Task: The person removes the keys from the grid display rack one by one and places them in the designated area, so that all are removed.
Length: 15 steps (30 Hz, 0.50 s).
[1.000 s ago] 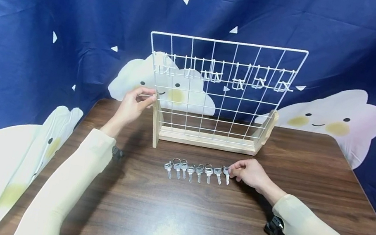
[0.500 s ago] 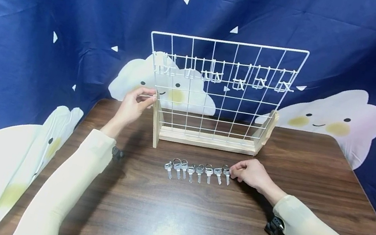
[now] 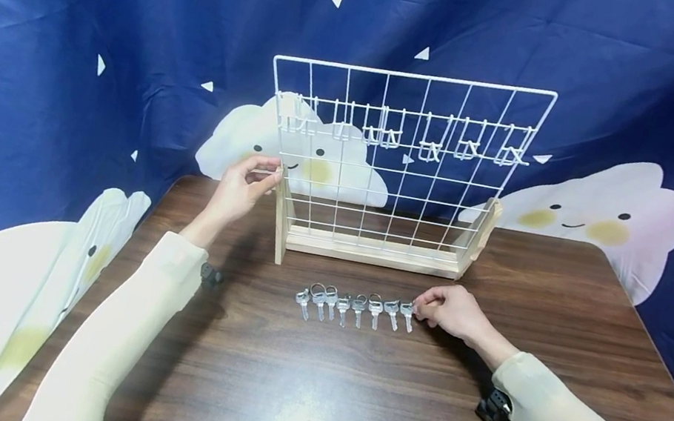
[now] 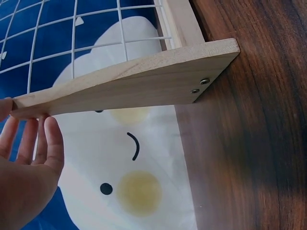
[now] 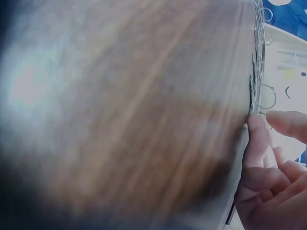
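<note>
A white wire grid rack (image 3: 415,75) stands on a wooden frame at the back of the table. My left hand (image 3: 239,187) holds the top of its left wooden side panel (image 4: 134,88), thumb on one face and fingers against the other. Below the rack lies a row of several silver keys (image 3: 359,308), most with visible split rings. My right hand (image 3: 453,312) is at the right end of this row, thumb and forefinger pinching the rightmost key (image 3: 407,313) at its ring end. In the right wrist view the keys appear edge-on, partly hidden by fingertips.
Several white wire hooks (image 3: 430,150) hang along the upper part of the grid. A wooden base bar (image 3: 370,252) joins the side panels. The dark wood table (image 3: 307,378) reaches to a blue curtain (image 3: 197,5) with cloud prints behind.
The rightmost key's ring, a clear loop half a second ago, now shows less distinctly by my right fingertips. Both hands keep nearly the same places; the view shifts slightly.
</note>
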### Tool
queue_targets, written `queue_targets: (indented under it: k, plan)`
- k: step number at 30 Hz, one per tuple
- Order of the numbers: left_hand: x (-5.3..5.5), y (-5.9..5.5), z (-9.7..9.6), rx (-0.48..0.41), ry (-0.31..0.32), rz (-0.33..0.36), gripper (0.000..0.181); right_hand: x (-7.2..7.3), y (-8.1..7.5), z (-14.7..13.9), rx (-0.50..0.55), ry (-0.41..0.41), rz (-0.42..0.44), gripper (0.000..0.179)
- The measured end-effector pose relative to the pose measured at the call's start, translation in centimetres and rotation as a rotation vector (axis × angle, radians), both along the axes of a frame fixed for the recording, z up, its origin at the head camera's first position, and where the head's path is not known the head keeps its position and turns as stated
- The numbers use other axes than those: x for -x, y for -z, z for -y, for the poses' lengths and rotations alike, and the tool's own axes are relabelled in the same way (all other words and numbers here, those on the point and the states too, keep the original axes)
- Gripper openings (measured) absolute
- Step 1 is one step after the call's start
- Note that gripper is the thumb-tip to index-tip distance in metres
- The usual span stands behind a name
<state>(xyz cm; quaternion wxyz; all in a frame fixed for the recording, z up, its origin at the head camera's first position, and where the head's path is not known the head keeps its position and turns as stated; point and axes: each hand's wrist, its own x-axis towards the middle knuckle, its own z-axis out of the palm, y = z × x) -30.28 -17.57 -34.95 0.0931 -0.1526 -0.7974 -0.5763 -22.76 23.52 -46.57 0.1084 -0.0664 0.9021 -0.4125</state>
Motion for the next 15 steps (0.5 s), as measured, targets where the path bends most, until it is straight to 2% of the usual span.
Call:
queue_targets:
  k: [4,9,15]
  plan:
    - [-0.2,-0.1,0.0,-0.006,0.001,0.0,0.037,0.0,-0.3,-0.3,-0.063,-0.003,-0.054,0.009]
    - [-0.2,-0.1,0.4,0.045,-0.024,-0.033,0.036,0.2,-0.9,-0.9,-0.135,-0.01,-0.115,0.008]
    - [0.9,1.2,1.5,0.085,-0.055,-0.056,0.035,0.4,-2.1,-1.9,-0.23,-0.002,-0.213,0.011]
